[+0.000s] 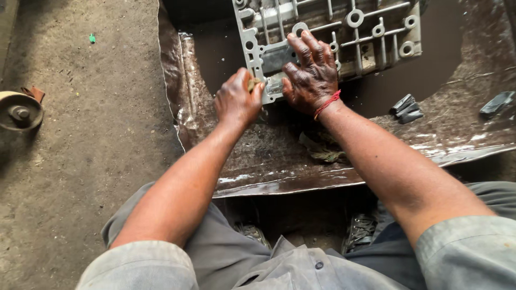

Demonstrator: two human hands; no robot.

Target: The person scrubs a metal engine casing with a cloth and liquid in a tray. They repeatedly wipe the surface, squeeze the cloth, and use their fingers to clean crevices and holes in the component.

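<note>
The person wears a grey shirt with short sleeves rolled above the elbows and a dark button at the front, and grey trousers. A red thread band circles the right wrist. Both hands look grimy with grease. Dark sandals show at 6 o'clock.

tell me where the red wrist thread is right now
In the head view, the red thread circles the right hand's wrist, just below the grey metal casting that hand presses on.

Metal casting on sheet, wheel far left
</note>
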